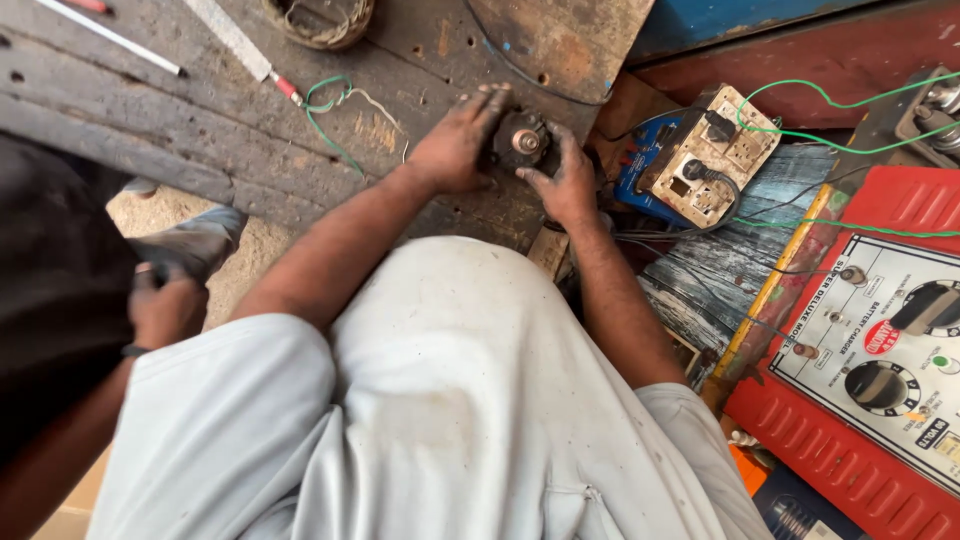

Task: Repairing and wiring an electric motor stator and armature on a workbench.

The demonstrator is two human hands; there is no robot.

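Observation:
My left hand [455,140] and my right hand [560,182] grip a small dark round motor part [522,140] with a shiny metal hub at its centre. It rests on the worn wooden workbench [200,120]. The left hand cups its left side and the right hand's fingers press on its right and lower edge. Both hands are smeared with grease. My white shirt fills the lower middle of the view.
A green wire [322,110] and a flat tool with a red handle [245,45] lie on the bench. A switch-and-socket board [715,150] with plugged leads sits right. A red charger with dials [880,350] lies at far right. Another person's hand [165,305] is at left.

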